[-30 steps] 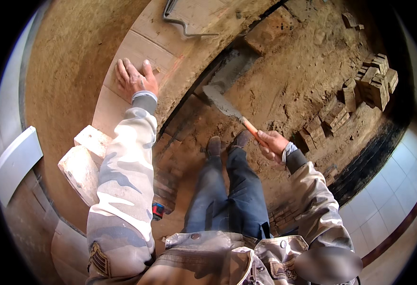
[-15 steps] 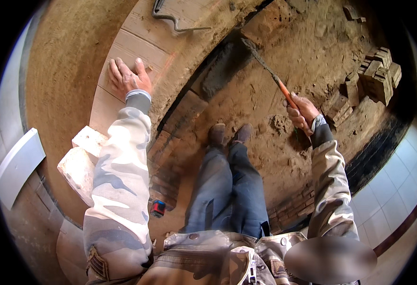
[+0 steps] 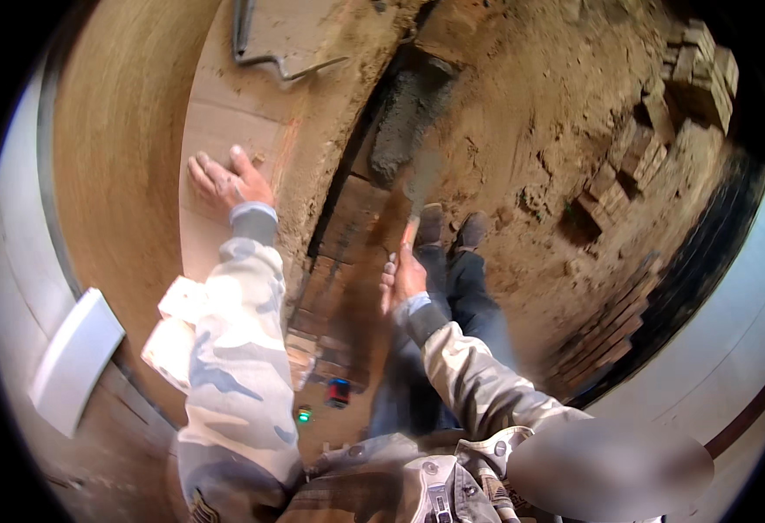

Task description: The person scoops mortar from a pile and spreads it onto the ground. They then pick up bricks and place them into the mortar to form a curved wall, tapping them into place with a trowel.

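Observation:
My left hand (image 3: 231, 180) lies on the curved ledge of tan slabs (image 3: 212, 126), its fingers spread and holding nothing. My right hand (image 3: 406, 283) is wrapped round the orange handle of a trowel (image 3: 411, 228). The trowel's blade is smeared by motion and grey with mortar; it is beside the near end of a thick bed of wet mortar (image 3: 400, 122). That mortar lies along a narrow brick course (image 3: 347, 209) below the ledge. Both my feet stand on the dirt to the right of this course.
A bent metal bar (image 3: 282, 65) rests on the ledge's far part. Two pale bricks (image 3: 171, 344) are by my left forearm. Stacked bricks (image 3: 700, 83) and loose ones stand at the right, with a brick row (image 3: 605, 336) nearer. A small red-and-black device (image 3: 339, 392) sits low down.
My right hand has swung left and nearer to me with the trowel, from the right side to in front of my legs. The view has shifted; my left hand stays on the ledge.

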`<state>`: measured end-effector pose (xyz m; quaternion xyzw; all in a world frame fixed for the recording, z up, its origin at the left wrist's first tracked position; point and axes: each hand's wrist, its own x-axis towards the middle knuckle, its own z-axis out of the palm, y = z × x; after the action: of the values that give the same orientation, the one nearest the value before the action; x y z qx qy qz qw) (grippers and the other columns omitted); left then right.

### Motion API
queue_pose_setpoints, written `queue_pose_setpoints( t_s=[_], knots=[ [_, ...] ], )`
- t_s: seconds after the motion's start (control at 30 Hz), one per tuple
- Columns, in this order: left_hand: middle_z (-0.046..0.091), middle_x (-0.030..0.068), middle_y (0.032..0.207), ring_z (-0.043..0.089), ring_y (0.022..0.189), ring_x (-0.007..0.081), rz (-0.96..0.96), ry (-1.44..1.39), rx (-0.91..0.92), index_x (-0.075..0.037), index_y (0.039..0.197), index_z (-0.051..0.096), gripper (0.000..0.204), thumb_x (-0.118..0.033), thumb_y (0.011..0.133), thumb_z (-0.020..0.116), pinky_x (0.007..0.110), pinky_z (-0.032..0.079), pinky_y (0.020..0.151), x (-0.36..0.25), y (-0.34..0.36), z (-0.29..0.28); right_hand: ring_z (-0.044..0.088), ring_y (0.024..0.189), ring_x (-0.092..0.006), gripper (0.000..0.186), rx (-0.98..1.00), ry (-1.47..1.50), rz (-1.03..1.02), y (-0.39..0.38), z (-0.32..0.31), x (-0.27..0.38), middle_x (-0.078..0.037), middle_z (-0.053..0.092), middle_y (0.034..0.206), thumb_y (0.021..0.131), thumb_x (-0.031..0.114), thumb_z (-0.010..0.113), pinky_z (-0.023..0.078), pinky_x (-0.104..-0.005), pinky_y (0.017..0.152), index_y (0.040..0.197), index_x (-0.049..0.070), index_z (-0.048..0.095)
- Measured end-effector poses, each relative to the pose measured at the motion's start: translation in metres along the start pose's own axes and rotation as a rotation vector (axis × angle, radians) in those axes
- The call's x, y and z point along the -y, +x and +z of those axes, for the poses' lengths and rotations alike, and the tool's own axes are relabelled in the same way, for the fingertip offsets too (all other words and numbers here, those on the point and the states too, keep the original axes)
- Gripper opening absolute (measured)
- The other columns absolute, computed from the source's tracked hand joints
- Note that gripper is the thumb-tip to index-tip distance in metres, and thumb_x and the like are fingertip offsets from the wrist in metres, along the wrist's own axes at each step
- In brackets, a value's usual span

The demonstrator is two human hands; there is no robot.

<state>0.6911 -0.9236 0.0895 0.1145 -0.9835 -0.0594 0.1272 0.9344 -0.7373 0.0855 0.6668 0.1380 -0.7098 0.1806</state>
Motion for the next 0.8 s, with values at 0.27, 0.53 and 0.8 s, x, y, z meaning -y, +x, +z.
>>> queue_pose_setpoints(
  t_s=[0.27,0.53,0.8],
  knots=[
    [0.035,0.0264,0.156,0.032,0.145,0.0401,-0.018,0.003,0.030,0.010,0.144,0.044,0.070,-0.045,0.102,0.050,0.052,0.027,0.119,-0.003,0.001,-0.008,0.043,0.050,-0.0140,0.041,0.113,0.089,-0.337,0.044,0.091,0.094,0.000,0.045,0.063,0.107,0.047,0.047,0.039,-0.0324,0.045,0.086,0.012,0.046],
    [0.039,0.0234,0.155,0.035,0.144,0.0379,-0.026,0.090,0.028,0.006,0.144,0.047,0.068,-0.046,0.100,0.054,0.051,0.029,0.118,-0.003,-0.001,-0.007,0.046,0.050,-0.0099,0.035,0.134,-0.092,-0.445,0.045,0.044,0.177,0.002,0.051,0.066,0.101,0.044,0.061,0.040,-0.0277,0.044,0.093,0.011,0.054],
    [0.040,0.0194,0.156,0.037,0.144,0.0353,-0.006,0.097,-0.017,0.002,0.144,0.049,0.067,-0.049,0.100,0.053,0.051,0.030,0.117,0.000,-0.002,0.004,0.057,0.075,-0.0178,0.032,-0.131,-0.652,-0.875,-0.001,0.001,0.048,-0.008,0.067,0.083,0.095,0.029,0.069,0.050,-0.0342,0.072,0.103,-0.001,0.065]
  ],
)
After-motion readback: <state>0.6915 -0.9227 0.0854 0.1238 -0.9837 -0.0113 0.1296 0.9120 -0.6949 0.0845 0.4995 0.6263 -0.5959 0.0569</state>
